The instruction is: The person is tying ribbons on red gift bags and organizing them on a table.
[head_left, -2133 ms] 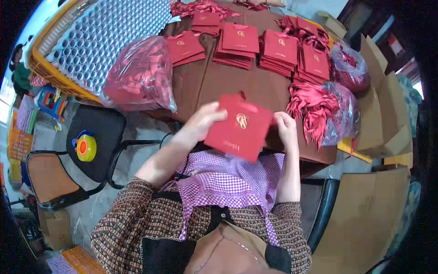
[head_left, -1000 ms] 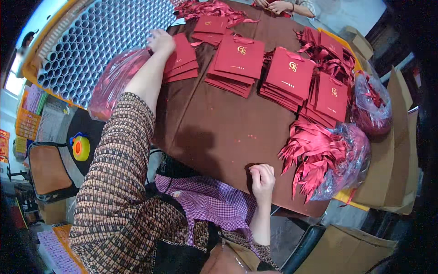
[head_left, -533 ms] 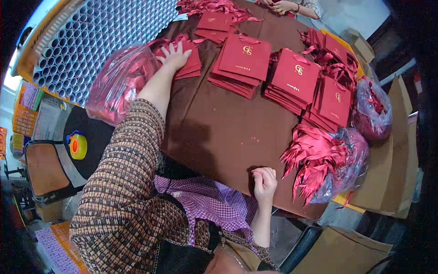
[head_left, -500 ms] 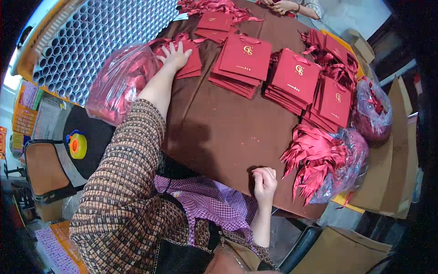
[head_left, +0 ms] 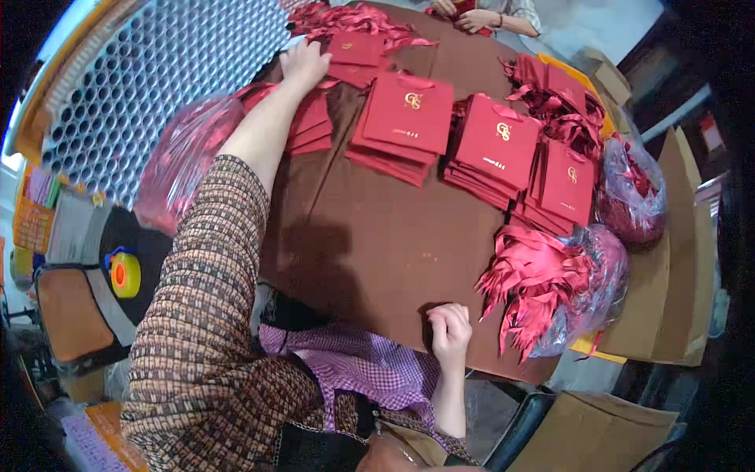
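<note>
The left hand (head_left: pixel 305 64) is stretched across the far left of the worktop (head_left: pixel 385 220), near the far bags (head_left: pixel 355 49). Its fingers are partly bent; whether something is held under them cannot be told. The right hand (head_left: pixel 451 326) is curled in a loose fist at the near edge, and nothing is seen in it. The left bags (head_left: pixel 314 130) are laid in an uneven stack, just right of the left forearm (head_left: pixel 263 134). This stack could be pushed askew if the arm is pulled back too low, and the clear sack (head_left: pixel 185 161) could be tipped by the sleeve (head_left: pixel 197 267). The bags are flat, squarish and stiff-looking, with gold marks. The ribbons (head_left: pixel 531 271) at right look soft and shiny; the sack is thin and wrinkled. At far left, round tubes (head_left: pixel 149 94) are packed like honeycomb.
</note>
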A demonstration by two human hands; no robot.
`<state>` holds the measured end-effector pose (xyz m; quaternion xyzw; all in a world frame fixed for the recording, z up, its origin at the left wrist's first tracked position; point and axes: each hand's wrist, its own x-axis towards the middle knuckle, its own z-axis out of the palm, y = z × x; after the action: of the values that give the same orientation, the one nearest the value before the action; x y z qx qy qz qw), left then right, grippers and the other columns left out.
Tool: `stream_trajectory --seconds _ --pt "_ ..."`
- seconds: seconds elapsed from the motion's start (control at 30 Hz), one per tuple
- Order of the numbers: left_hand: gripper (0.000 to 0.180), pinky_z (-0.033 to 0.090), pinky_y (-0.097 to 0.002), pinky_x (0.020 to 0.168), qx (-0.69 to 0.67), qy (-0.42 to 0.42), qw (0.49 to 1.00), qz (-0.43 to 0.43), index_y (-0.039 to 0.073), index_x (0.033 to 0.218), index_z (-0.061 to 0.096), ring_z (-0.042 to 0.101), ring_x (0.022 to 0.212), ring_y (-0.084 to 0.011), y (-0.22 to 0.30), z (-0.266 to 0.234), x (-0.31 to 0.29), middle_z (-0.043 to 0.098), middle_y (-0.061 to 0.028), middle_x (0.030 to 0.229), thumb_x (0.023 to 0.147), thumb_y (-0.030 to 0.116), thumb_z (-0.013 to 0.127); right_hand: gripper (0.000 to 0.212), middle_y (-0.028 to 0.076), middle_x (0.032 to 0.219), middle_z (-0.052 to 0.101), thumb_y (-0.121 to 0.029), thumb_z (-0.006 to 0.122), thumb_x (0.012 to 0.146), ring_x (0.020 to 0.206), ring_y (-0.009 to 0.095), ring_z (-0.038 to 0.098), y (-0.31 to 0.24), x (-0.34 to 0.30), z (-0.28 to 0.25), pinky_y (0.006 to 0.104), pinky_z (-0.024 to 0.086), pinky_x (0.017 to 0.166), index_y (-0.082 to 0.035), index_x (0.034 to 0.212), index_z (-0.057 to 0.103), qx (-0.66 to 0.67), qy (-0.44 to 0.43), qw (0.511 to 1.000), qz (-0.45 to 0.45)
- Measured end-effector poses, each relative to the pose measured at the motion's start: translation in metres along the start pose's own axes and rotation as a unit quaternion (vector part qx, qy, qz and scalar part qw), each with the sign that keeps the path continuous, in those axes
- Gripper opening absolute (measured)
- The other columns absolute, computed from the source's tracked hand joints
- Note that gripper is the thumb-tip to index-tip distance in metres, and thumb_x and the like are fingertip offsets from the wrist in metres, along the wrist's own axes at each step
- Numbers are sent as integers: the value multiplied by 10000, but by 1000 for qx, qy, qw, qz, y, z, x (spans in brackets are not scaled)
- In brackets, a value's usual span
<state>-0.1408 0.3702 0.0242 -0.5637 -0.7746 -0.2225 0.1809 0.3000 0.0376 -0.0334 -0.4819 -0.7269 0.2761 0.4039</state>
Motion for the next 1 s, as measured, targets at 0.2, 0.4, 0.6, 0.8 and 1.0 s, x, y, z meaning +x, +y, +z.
stream_trajectory --seconds 0.2,0.4,0.6,0.8,1.0 --pt "917 246 -563 1044 -12 -248 966 -75 110 1389 360 236 1321 -472 54 49 42 261 -243 1444 725 715 543 26 93 723 624 -19 600 731 713 248 587 4 -2 -2 352 436 707 -15 706 606 1 -6 1000 2" --pt "1057 240 -581 1042 31 -292 952 -84 63 1419 277 209 1327 -489 83 102 72 177 -232 1485 675 767 541 19 78 726 646 -41 638 703 698 242 614 1 -1 -3 349 431 697 -42 698 620 10 -3 999 46" --pt "839 339 -557 1000 -37 -335 941 -34 23 1264 507 439 1226 -410 53 139 101 446 -232 1340 698 631 618 28 81 672 629 -37 599 711 658 226 612 3 4 -1 340 431 674 -18 692 603 13 -3 999 38" --pt "360 473 -427 892 -30 -231 972 -31 16 1072 640 579 1071 -346 37 105 131 595 -239 1117 799 220 523 12 82 716 645 -34 630 699 688 236 615 3 2 -2 349 434 699 -29 693 621 17 -8 998 56" --pt "256 522 -446 725 -95 40 992 -78 -11 884 683 645 861 -387 3 -11 153 650 -252 891 782 194 568 25 93 704 632 -13 616 717 674 245 599 1 4 5 353 433 700 -11 693 609 14 4 1000 12"
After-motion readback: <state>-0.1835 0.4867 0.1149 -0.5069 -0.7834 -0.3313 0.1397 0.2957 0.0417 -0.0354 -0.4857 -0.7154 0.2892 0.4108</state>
